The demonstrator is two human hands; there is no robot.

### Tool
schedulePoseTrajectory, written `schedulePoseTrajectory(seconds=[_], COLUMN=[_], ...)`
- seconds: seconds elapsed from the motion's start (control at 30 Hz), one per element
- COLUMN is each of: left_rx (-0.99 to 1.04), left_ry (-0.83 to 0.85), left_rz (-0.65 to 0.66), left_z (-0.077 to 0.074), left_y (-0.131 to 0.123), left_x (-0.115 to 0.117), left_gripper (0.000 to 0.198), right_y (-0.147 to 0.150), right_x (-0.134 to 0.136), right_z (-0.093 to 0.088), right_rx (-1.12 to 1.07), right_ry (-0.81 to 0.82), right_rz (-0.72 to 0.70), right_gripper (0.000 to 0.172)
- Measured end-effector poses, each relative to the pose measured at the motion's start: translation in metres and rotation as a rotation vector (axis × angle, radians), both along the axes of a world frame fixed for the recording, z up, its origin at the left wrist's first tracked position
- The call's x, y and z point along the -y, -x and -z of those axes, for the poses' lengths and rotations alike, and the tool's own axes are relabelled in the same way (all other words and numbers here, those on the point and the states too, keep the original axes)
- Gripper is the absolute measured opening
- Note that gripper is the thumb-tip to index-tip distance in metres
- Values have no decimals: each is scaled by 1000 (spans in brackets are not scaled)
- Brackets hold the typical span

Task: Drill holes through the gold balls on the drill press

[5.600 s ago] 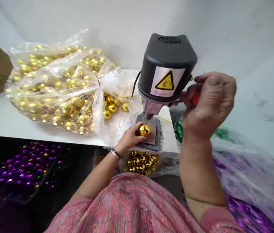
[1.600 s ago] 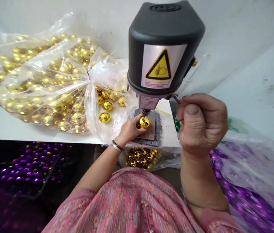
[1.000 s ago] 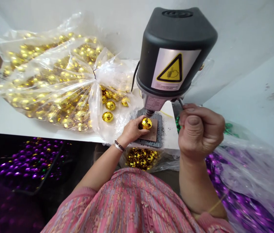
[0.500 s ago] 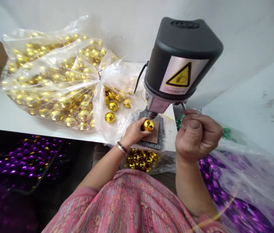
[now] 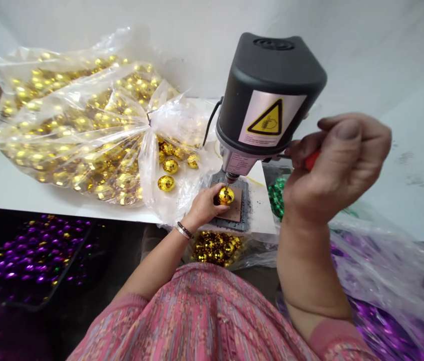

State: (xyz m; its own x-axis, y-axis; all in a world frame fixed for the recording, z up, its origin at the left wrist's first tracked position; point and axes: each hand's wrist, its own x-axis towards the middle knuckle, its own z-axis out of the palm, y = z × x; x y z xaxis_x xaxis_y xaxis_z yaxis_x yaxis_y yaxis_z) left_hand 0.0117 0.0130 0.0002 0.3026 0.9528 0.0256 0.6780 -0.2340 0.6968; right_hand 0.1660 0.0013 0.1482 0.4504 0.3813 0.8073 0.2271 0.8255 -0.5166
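A small bench drill with a black hood and a yellow warning label stands on the white table. My left hand pinches a faceted gold ball on the drill's base plate, right under the bit. My right hand is closed round the red-tipped feed lever at the drill's right side, raised to about label height.
A big clear bag of gold balls lies at the left, a few loose at its mouth. A bag of gold balls hangs under the table edge. Purple beads fill a tray at lower left and a bag at right; green beads sit beside the drill.
My right hand has swung the lever up from low beside the base to label height. The left hand still holds the gold ball under the bit.
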Motion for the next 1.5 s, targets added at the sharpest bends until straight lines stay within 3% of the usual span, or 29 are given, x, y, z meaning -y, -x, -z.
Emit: schedulePoseTrajectory(seconds=[0.1,0.43,0.6,0.67,0.8,0.87,1.0,1.1,1.27,1.4,1.5], left_rx=[25,154,177,208,55,-93,-326,-378,-292,-244,-12], left_ry=[-22,-44,-42,-19,-163,-210,-161,-83,-59,-105,-45], left_rz=[20,113,347,220,-457,-621,-562,-482,-315,-371,-396], left_z=[2,-2,-14,-17,-15,-11,-4,-2,4,6,-2], left_y=[3,17,47,63,92,101,108,110,108,101,97], left_x=[3,20,32,27,-1,-15,-26,-24,-21,-22,-19], left_gripper=[64,61,58,48,40,44,47,51,60,58,60], right_y=[-3,-7,-7,-6,-5,-6,-7,-7,-6,-6,-5], right_x=[-9,-9,-7,-6,-3,-1,0,0,-3,-1,2], right_z=[-11,-7,-1,1,3,3,3,4,7,8,8], right_rx=[8,32,30,23,11,31,61,42,1,10,53], right_ry=[8,42,6,-5,-5,15,50,44,11,11,46], right_rz=[-35,-26,-21,-4,-25,-14,22,6,1,7,3], right_gripper=[20,28,26,26,27,30,31,29,28,26,26])
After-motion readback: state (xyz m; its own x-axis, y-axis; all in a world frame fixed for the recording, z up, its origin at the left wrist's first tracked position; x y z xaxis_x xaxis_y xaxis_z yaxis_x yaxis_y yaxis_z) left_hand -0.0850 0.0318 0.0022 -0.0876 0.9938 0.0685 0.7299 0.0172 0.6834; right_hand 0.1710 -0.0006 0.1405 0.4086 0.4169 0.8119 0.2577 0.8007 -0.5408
